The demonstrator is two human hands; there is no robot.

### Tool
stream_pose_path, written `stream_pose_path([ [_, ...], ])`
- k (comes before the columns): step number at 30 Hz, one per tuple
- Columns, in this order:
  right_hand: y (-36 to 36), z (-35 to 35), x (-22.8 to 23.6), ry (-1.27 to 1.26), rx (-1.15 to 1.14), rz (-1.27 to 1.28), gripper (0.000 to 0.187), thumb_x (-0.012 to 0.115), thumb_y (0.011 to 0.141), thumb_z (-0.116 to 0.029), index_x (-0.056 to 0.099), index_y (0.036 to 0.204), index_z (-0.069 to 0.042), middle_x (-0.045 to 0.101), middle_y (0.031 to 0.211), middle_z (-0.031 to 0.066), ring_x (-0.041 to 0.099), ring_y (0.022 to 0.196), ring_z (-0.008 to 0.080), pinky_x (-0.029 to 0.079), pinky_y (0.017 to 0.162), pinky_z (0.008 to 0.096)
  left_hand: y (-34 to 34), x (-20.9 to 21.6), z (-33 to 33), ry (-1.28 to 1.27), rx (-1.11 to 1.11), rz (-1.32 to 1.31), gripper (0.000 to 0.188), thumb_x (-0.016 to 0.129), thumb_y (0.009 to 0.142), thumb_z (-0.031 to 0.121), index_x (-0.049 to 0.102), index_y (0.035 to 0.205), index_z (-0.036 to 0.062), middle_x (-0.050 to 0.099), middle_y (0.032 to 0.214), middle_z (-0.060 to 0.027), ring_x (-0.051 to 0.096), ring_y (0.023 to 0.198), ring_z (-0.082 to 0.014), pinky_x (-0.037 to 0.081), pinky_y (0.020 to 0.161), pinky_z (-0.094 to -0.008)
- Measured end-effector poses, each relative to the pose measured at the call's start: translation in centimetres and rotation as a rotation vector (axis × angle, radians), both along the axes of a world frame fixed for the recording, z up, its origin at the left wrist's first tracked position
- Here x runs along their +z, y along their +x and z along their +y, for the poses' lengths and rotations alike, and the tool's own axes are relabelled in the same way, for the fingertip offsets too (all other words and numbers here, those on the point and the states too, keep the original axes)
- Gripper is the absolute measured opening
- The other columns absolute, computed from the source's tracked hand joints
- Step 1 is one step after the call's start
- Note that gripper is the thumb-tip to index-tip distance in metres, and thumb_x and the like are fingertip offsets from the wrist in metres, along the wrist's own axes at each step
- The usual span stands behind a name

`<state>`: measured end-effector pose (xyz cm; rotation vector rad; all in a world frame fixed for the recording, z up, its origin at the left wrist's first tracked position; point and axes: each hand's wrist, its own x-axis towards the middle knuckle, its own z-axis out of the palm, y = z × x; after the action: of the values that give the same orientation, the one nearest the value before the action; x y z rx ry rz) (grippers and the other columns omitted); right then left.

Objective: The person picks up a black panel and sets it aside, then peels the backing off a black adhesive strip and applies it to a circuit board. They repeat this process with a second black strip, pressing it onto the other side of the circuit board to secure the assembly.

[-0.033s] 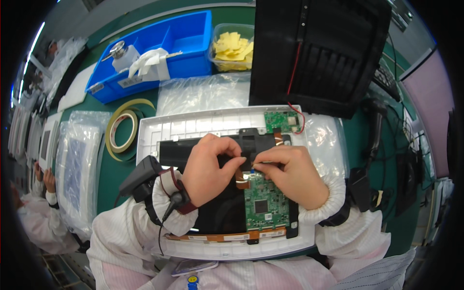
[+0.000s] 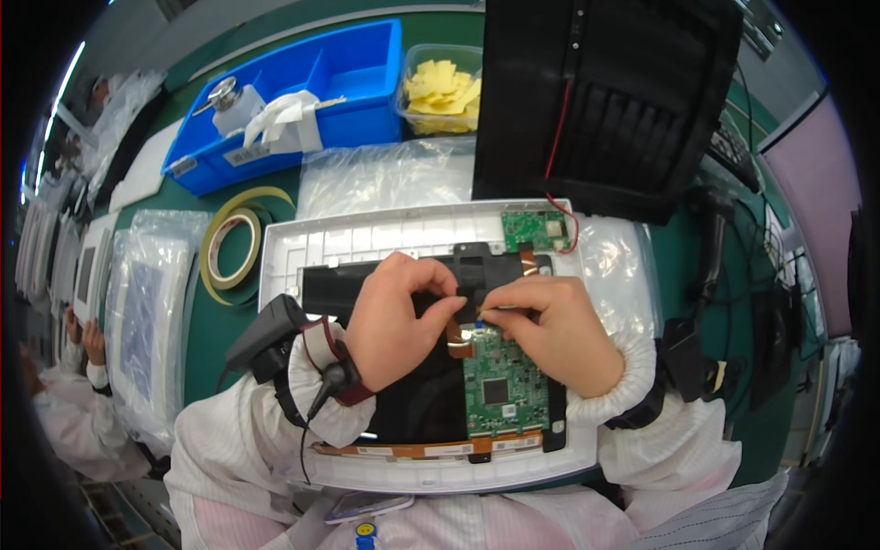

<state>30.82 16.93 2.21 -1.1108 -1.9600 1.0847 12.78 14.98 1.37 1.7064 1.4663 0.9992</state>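
A white plastic frame (image 2: pixel 367 240) lies flat in front of me and holds a black panel (image 2: pixel 412 403). A large green circuit board (image 2: pixel 502 392) sits on the panel's right side. A small green board (image 2: pixel 534 229) lies at the frame's top edge. My left hand (image 2: pixel 396 323) and my right hand (image 2: pixel 555 332) meet just above the large board. Both pinch an orange flat ribbon cable (image 2: pixel 456 344) at the board's top edge; the fingertips hide the joint. A black device (image 2: pixel 268 332) with a cord is strapped to my left wrist.
A black back cover (image 2: pixel 610 92) with a red wire stands behind the frame. A blue bin (image 2: pixel 353 69) holds a white bottle and white cloth; beside it is a tub of yellow pieces (image 2: pixel 442 87). Tape rolls (image 2: pixel 231 243) and bagged panels (image 2: pixel 142 321) lie left, where another person's hands (image 2: pixel 82 337) work.
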Motion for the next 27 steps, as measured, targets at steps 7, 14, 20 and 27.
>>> stream_pose_path([
  [7,0.09,0.07,0.04,-0.007,0.005,-0.003,0.009,0.065,0.073,-0.005,0.066,0.08,0.0,0.063,0.07,0.0147,0.06,0.06,0.027,0.046,0.055,0.0313,0.0,0.07,0.02,0.041,-0.021,0.009,0.01,0.067,0.07,0.006,0.059,0.075,0.0042,0.058,0.068,-0.0058,0.053,0.07,-0.0206,0.043,0.063,-0.0299],
  [14,0.02,0.05,0.15,-0.028,0.005,-0.009,0.009,0.065,0.073,-0.004,0.066,0.08,0.001,0.063,0.071,0.0148,0.061,0.061,0.0266,0.047,0.056,0.031,-0.04,0.27,0.1,0.035,-0.007,0.042,0.009,0.067,0.07,0.006,0.059,0.073,0.0042,0.058,0.066,-0.0054,0.052,0.07,-0.0205,0.043,0.062,-0.03],
  [20,0.05,0.05,0.02,-0.019,0.004,-0.009,0.009,0.065,0.073,-0.004,0.066,0.081,0.001,0.064,0.072,0.0147,0.061,0.062,0.0265,0.047,0.057,0.0308,0.01,-0.22,0.15,0.024,-0.015,0.002,0.009,0.067,0.07,0.006,0.059,0.073,0.0043,0.058,0.067,-0.0056,0.053,0.07,-0.0204,0.042,0.063,-0.03],
  [27,0.02,0.1,0.12,-0.029,0.007,-0.017,0.009,0.065,0.073,-0.004,0.066,0.081,0.001,0.064,0.072,0.0148,0.061,0.063,0.0264,0.048,0.057,0.0309,0.17,-0.26,0.07,-0.013,-0.027,-0.005,0.009,0.068,0.07,0.007,0.06,0.073,0.0045,0.059,0.068,-0.0054,0.053,0.071,-0.0208,0.042,0.065,-0.0307],
])
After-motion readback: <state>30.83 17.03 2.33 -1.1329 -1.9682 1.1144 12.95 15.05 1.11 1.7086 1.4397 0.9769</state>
